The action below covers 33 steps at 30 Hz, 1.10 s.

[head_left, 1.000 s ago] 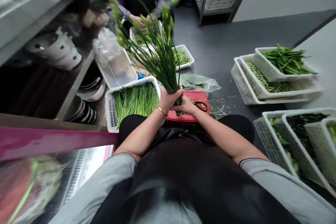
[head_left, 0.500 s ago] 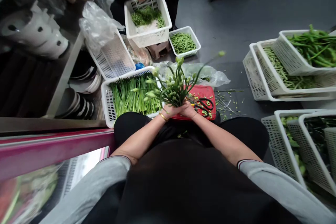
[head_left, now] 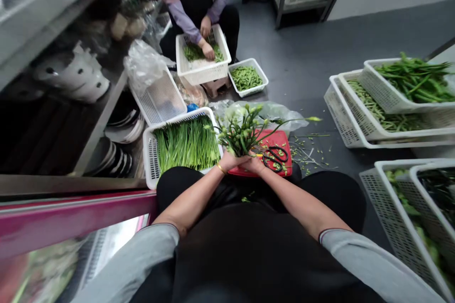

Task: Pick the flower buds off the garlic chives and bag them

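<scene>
1. The person's left hand point(head_left: 231, 161), with a gold bangle point(head_left: 221, 168) at the wrist, and right hand point(head_left: 254, 164) are closed and pressed together, fingers wrapped around the base of a bunch of flowering chive stems point(head_left: 238, 135).
2. The bunch sits at 12 o'clock from the person's lap, tilted forward, its green buds fanning out above the hands. One long stem reaches toward 2 o'clock.
3. Just beyond the right hand, a red cutting board point(head_left: 279, 144) lies at about 1 o'clock with black-handled scissors point(head_left: 275, 158) on it. Neither hand grips the scissors.
4. At 11 o'clock, just beside the left hand, a white plastic basket point(head_left: 148, 151) holds trimmed chives point(head_left: 186, 144) laid side by side.
5. Chive clippings point(head_left: 307, 156) are scattered on the gray floor at 2 o'clock, beside the board.
6. A clear plastic bag point(head_left: 263, 114) lies behind the board.
7. At 12 o'clock, well apart, a seated co-worker's hands point(head_left: 207, 38) reach into another white basket point(head_left: 202, 72) of chopped greens.
8. Beside that basket, a small white basket point(head_left: 247, 78) holds green beans.
9. Stacked white baskets point(head_left: 386, 104) of long green beans stand at 2 to 3 o'clock, with more baskets of greens point(head_left: 412, 213) at 4 o'clock.
10. White bowls point(head_left: 73, 75) sit on steel shelving at 10 o'clock.
</scene>
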Tool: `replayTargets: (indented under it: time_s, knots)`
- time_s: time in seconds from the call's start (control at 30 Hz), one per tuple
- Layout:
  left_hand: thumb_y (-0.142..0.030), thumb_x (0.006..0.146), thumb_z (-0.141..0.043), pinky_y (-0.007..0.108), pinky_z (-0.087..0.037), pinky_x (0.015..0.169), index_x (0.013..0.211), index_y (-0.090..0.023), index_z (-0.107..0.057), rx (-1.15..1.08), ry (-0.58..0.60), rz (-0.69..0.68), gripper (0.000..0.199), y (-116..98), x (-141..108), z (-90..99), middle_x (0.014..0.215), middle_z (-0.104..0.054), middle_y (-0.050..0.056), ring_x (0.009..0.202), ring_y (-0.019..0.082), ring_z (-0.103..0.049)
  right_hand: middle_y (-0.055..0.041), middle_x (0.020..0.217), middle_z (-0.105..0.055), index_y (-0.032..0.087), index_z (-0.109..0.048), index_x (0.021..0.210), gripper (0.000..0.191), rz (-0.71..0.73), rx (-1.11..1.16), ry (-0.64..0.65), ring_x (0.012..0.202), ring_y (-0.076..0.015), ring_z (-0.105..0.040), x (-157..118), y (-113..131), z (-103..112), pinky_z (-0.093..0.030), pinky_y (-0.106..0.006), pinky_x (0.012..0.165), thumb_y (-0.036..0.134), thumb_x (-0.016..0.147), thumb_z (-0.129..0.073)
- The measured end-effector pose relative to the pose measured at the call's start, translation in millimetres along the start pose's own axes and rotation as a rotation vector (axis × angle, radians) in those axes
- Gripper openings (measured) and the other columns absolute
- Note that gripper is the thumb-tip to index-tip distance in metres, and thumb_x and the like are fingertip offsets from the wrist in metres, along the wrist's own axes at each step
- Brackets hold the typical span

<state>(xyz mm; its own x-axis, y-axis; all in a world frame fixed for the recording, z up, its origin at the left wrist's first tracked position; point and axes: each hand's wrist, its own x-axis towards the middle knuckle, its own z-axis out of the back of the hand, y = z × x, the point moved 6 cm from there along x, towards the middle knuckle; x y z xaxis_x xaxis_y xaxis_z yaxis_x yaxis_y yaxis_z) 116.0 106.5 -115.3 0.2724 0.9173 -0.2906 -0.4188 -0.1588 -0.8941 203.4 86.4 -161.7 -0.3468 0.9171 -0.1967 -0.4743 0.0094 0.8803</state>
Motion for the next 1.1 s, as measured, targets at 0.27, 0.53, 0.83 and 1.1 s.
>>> replayTargets:
  time_s: [0.27, 0.53, 0.83, 1.1]
  knots:
    - [-0.031, 0.056, -0.083, 0.041, -0.058, 0.076, 0.079, -0.01, -0.068, -0.554, 0.404, 0.067, 0.034, -79.2, -10.7, -1.0, 0.078, -0.073, 0.011, 0.076, 0.025, -0.071, -0.007, 0.086, -0.069, 0.019, -0.06, 0.1, 0.046, 0.081, 0.48, -0.003, 0.085, -0.0251, -0.067, -46.4, 49.7, 9.4, -0.055, -0.042, 0.078, 0.057, 0.073, -0.063]
    - [-0.049, 0.041, -0.087, 0.044, -0.057, 0.081, 0.09, -0.012, -0.069, -0.689, 0.687, -0.042, 0.065, -99.0, -47.9, -17.2, 0.092, -0.075, 0.016, 0.092, 0.036, -0.07, -0.0049, 0.089, -0.071, 0.019, -0.061, 0.094, 0.051, -0.084, 0.988, 0.158, 0.084, -0.023, -0.068, -97.3, 75.0, 20.2, -0.055, -0.038, 0.08, 0.043, 0.053, -0.082]
    - [-0.051, 0.048, -0.087, 0.036, -0.054, 0.078, 0.098, -0.015, -0.063, -0.255, 0.35, -0.345, 0.066, -132.5, -71.0, -8.3, 0.083, -0.068, 0.006, 0.084, 0.026, -0.067, -0.0063, 0.086, -0.071, 0.019, -0.06, 0.09, 0.045, 0.05, 1.042, 0.186, 0.085, -0.024, -0.069, -106.0, 96.9, 3.9, -0.057, -0.038, 0.077, 0.049, 0.06, -0.075]
    - [-0.055, 0.051, -0.085, 0.04, -0.054, 0.08, 0.101, -0.013, -0.064, -0.466, 0.61, -0.422, 0.069, -170.0, -81.3, -12.6, 0.089, -0.07, 0.01, 0.092, 0.03, -0.068, -0.0021, 0.065, -0.068, 0.014, -0.058, 0.077, 0.041, 0.141, 0.86, 0.32, 0.056, -0.0161, -0.064, -102.9, 94.6, 40.8, -0.053, -0.027, 0.052, 0.037, 0.057, -0.085]
